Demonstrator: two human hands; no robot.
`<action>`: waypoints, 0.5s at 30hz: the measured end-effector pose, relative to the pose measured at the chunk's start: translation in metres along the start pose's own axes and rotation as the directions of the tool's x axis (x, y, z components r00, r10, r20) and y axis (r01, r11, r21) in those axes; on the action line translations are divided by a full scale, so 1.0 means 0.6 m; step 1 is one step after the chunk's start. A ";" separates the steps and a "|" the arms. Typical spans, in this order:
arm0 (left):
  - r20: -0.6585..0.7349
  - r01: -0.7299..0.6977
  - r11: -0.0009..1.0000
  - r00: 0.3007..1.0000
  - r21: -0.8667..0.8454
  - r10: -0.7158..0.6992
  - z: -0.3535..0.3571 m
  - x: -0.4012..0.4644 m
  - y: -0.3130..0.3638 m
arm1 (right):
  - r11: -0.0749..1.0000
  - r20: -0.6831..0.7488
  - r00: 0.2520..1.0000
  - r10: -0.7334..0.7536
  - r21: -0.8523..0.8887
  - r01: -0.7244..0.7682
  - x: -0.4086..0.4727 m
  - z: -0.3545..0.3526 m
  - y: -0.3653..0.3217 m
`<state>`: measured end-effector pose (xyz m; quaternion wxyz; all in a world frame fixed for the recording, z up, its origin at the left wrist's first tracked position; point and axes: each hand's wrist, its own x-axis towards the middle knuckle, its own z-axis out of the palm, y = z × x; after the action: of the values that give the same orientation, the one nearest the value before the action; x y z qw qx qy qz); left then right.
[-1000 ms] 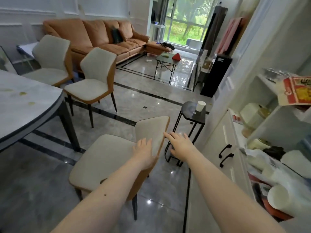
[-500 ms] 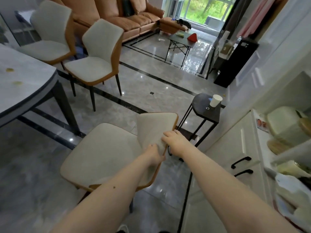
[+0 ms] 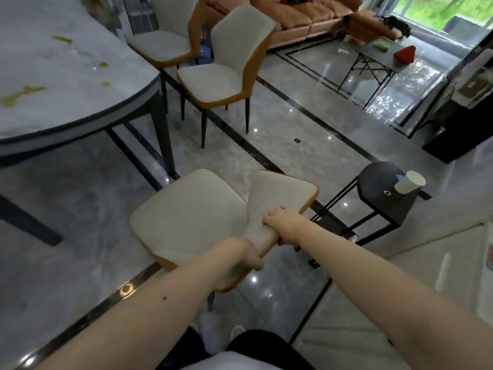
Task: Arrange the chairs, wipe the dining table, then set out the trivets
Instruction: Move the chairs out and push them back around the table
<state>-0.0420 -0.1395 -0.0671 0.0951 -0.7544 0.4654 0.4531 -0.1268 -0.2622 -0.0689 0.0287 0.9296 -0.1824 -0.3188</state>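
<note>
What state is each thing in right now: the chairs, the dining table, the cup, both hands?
Near chair: upright on the floor, backrest gripped by both hands.
Left hand: grips the backrest edge.
Right hand: grips the backrest.
Two far chairs: upright, unheld.
Dining table: stained with yellowish spills.
Paper cup: upright on the side table.

A single head-mounted wide-angle view is provided; no second view is supplied, so no shared region applies. The scene is viewed from standing height, forward and steeply downward. Both forearms are seen entering from the bottom edge, with the left hand (image 3: pixel 252 256) and right hand (image 3: pixel 284 222) near frame centre, close to the lens, on the nearest chair (image 3: pixel 192 209). The counter (image 3: pixel 66 86) is cropped by the left edge. Two further chairs (image 3: pixel 221 76), a sofa (image 3: pixel 301 14) and a side stand (image 3: pixel 384 193) are seen farther off. Straight floor (image 3: pixel 306 161) lines are bowed toward the frame edges.
</note>
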 end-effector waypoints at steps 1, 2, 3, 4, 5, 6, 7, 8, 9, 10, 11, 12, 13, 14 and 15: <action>-0.031 0.021 1.000 0.999 0.024 -0.020 0.004 0.000 0.004 | 0.999 0.014 1.000 -0.024 -0.026 0.024 0.007 0.002 0.002; -0.052 0.034 0.998 0.998 0.045 -0.032 0.006 0.001 0.009 | 0.998 0.015 0.999 -0.044 -0.044 0.045 0.013 0.004 0.006; -0.067 0.050 0.997 0.997 0.062 -0.046 0.008 0.002 0.013 | 0.997 0.008 0.998 -0.061 -0.051 0.062 0.017 0.005 0.008; -0.084 0.064 0.995 0.995 0.071 -0.058 0.010 -0.001 0.017 | 0.996 -0.008 0.997 -0.079 -0.048 0.079 0.019 0.008 0.010; -0.104 0.068 0.994 0.993 0.089 -0.058 0.007 -0.004 0.018 | 0.996 -0.021 0.996 -0.084 -0.040 0.083 0.019 0.008 0.012; -0.117 0.076 0.993 0.991 0.090 -0.065 0.009 -0.004 0.021 | 0.994 -0.021 0.995 -0.101 -0.042 0.100 0.020 0.010 0.013; -0.124 0.082 0.992 0.990 0.093 -0.071 0.010 -0.007 0.022 | 0.993 -0.017 0.994 -0.111 -0.052 0.110 0.023 0.011 0.014; -0.135 0.081 0.991 0.989 0.102 -0.067 0.009 -0.009 0.023 | 0.991 -0.007 0.994 -0.113 -0.067 0.113 0.023 0.010 0.014; -0.150 0.083 0.991 0.987 0.108 -0.066 0.010 -0.012 0.022 | 0.989 0.012 0.993 -0.114 -0.088 0.115 0.026 0.010 0.012; -0.161 0.082 0.990 0.985 0.111 -0.064 0.012 -0.016 0.021 | 0.987 0.028 0.993 -0.113 -0.108 0.115 0.026 0.010 0.009; -0.165 0.079 0.991 0.984 0.106 -0.061 0.013 -0.018 0.019 | 0.986 0.040 0.993 -0.108 -0.125 0.112 0.026 0.010 0.007; -0.163 0.069 0.992 0.985 0.107 -0.051 0.014 -0.019 0.017 | 0.985 0.044 0.994 -0.105 -0.133 0.110 0.026 0.010 0.005; -0.159 0.055 0.992 0.987 0.117 -0.036 0.014 -0.022 0.014 | 0.985 0.046 0.994 -0.103 -0.134 0.109 0.025 0.010 0.003; -0.155 0.042 0.990 0.988 0.133 -0.021 0.015 -0.025 0.009 | 0.987 0.044 0.993 -0.106 -0.120 0.110 0.023 0.010 -0.002; -0.150 0.028 0.988 0.989 0.154 -0.005 0.016 -0.030 -0.001 | 0.989 0.037 0.993 -0.109 -0.098 0.112 0.020 0.008 -0.012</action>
<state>-0.0502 -0.1229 -0.0586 0.1225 -0.7803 0.4989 0.3567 -0.1186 -0.2597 -0.0811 0.0543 0.9305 -0.1150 -0.3434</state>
